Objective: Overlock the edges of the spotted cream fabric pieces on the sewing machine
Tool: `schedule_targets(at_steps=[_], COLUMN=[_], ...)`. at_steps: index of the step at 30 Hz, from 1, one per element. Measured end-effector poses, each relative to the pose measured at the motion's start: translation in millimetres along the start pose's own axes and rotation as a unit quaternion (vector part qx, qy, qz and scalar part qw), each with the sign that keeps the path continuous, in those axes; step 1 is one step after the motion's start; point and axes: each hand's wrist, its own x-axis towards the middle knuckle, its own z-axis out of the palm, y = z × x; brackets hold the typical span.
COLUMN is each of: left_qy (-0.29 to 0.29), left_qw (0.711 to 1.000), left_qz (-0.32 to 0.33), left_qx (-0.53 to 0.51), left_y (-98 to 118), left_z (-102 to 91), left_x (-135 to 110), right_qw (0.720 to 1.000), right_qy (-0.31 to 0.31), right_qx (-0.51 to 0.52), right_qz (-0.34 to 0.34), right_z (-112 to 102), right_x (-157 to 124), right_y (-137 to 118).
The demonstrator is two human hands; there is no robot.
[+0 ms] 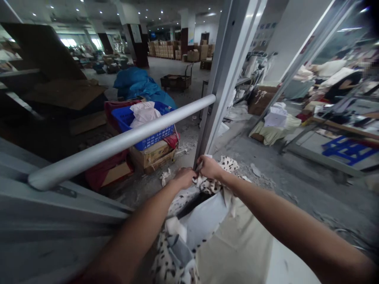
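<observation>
At spotted cloth (207, 185), arms (260, 201) outstretched, left hand (185, 178) beside right hand (210, 167)

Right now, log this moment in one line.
left hand: beside metal post; right hand: at black-spotted fabric; grips: unclear

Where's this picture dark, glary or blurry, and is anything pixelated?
Head view: ceiling lights glare as white spots, while the dark board at left sinks into shadow; head view: black-spotted fabric is readable but slightly soft, and the left forearm blurs toward the bottom edge; head view: a pixelated patch at upper right, below a blackened corner.
</observation>
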Motion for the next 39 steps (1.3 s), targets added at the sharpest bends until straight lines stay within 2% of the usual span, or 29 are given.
schedule_targets(at_steps=[4, 8, 11, 16, 23, 27, 32, 35, 39], left_qy=[0.006, -0.006, -0.024, -0.041, -0.045, -0.002, 0.063, 0.052, 0.007], left_qw=[1.000, 0.999, 0.998, 0.998, 0.999, 0.997, 0.982, 0.976, 0.975], left_qz=[0.026, 0.041, 0.050, 0.044, 0.009, -0.014, -0.098, -0.127, -0.151], left_qx=[0.007, 0.008, 0.005, 0.004, -0.019, -0.078, -0.146, -0.170, -0.164], left_y=[-5, -7, -8, -9, -12, -24, -34, -33, -26], left_z=[2.9, 2.5, 0.8, 1.9, 16.4, 20.6, 22.5, 22.6, 15.8], left_x=[1, 7, 12, 19, 25, 27, 32, 32, 25], right_qw=[1.000, 0.999, 0.996, 0.980, 0.968, 0.966, 0.968, 0.971, 0.977], right_qy=[-0.004, -0.012, -0.025, -0.046, -0.034, -0.035, -0.029, -0.026, -0.016], right_qx=[0.017, -0.003, -0.059, -0.142, -0.195, -0.207, -0.212, -0.205, -0.183], right_qz=[-0.005, -0.030, -0.054, -0.129, -0.156, -0.150, -0.129, -0.120, -0.107], right_z=[-14, -23, -17, 8, 21, 23, 22, 20, 16], right_x=[-4, -22, -32, -33, -28, -29, -29, -25, -21], right_y=[9, 21, 27, 32, 38, 41, 45, 45, 43])
